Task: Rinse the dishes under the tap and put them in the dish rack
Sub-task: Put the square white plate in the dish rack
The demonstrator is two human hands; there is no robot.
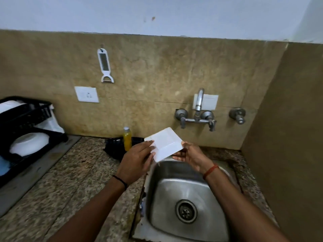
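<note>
Both hands hold one white square plate (165,143) tilted above the back rim of the steel sink (185,186), below and to the left of the wall tap (199,102). The left hand (138,158) pinches the plate's near-left edge, thumb on top and fingers curled beneath; the right hand (189,156) cups the right edge from below, fingers curled round it. Held by its edges and slanted like this, the plate probably sheds water into the basin and not onto the desk (73,180); no water can be seen running from the spout. The black dish rack (26,119) stands at the desk's far-left edge, already carrying a white bowl (29,144) on its lower tier and another white piece above, so the plate's likely destination is well apart to the left. A yellow bottle (127,138) stands at the desk's back edge beside a black tray (113,147), close to the sink, presumably for easy reach. A white peeler (104,65) hangs on the wall above a socket plate (86,94). No brand, label or writing is legible anywhere.
</note>
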